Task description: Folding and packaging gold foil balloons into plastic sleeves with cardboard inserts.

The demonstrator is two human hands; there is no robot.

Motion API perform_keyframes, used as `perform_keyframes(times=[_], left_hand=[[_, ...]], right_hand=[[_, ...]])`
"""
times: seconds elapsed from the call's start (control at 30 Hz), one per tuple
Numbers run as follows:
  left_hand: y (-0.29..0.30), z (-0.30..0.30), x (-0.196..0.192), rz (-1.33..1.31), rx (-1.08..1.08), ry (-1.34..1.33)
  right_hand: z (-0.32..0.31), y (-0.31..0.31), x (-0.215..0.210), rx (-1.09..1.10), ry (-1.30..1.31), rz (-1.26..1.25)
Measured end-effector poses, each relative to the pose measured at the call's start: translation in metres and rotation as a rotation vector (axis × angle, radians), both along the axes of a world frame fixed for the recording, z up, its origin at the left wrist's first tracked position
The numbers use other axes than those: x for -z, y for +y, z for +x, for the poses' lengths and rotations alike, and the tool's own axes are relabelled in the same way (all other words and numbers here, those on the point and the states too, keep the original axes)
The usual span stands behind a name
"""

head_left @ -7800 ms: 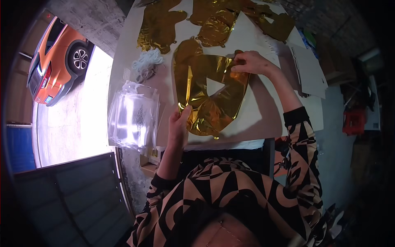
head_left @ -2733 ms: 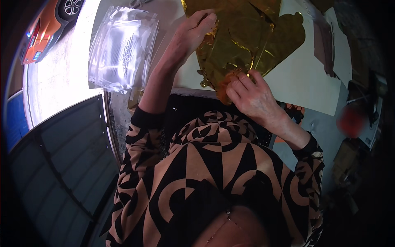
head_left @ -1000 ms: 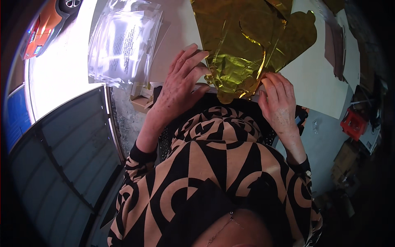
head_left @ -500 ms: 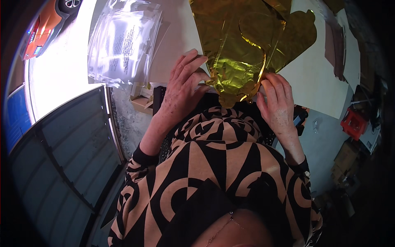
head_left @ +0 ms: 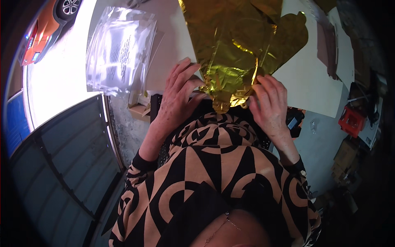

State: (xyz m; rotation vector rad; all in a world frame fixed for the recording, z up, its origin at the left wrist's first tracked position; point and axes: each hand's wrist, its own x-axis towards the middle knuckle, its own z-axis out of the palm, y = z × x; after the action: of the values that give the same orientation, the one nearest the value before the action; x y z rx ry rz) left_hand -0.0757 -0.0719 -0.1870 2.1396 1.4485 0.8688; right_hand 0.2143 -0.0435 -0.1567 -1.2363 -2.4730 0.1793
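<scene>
A large gold foil balloon (head_left: pixel 238 45), flat and crinkled, lies on the white table (head_left: pixel 312 82) and hangs over its near edge. My left hand (head_left: pixel 177 99) pinches the balloon's lower left edge with thumb and fingers. On the other side, my right hand (head_left: pixel 269 103) grips the crumpled lower end of the foil. That bunched foil end sits between both hands, just above my patterned top.
A stack of clear plastic packets (head_left: pixel 119 49) lies on the table to the left. Brown card pieces (head_left: pixel 329 45) lie at the right of the table. A red crate (head_left: pixel 352 121) and boxes stand on the floor at the right. An orange car (head_left: pixel 45 29) shows outside at far left.
The foil's lower end is more bunched between my hands than a second ago. My left hand has moved from flat on the foil to pinching its edge.
</scene>
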Motion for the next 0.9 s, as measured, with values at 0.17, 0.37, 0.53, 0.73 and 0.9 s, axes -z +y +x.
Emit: perform_keyframes(times=[0.17, 0.37, 0.53, 0.73, 0.9], left_hand=[[0.006, 0.011, -0.019, 0.010, -0.017, 0.031], [0.013, 0.012, -0.037, 0.037, -0.014, 0.030], [0.018, 0.012, -0.049, 0.051, -0.014, 0.025], [0.032, 0.017, -0.081, -0.036, -0.003, -0.038], [0.069, 0.043, -0.101, -0.023, 0.058, -0.041]], right_hand=[[-0.004, 0.016, -0.013, -0.091, -0.089, -0.004], [-0.007, 0.016, -0.030, -0.121, -0.091, -0.110], [-0.003, 0.021, -0.043, -0.124, -0.105, -0.130], [0.009, 0.034, -0.063, -0.160, -0.077, -0.197], [0.024, 0.039, -0.075, -0.197, -0.090, -0.197]])
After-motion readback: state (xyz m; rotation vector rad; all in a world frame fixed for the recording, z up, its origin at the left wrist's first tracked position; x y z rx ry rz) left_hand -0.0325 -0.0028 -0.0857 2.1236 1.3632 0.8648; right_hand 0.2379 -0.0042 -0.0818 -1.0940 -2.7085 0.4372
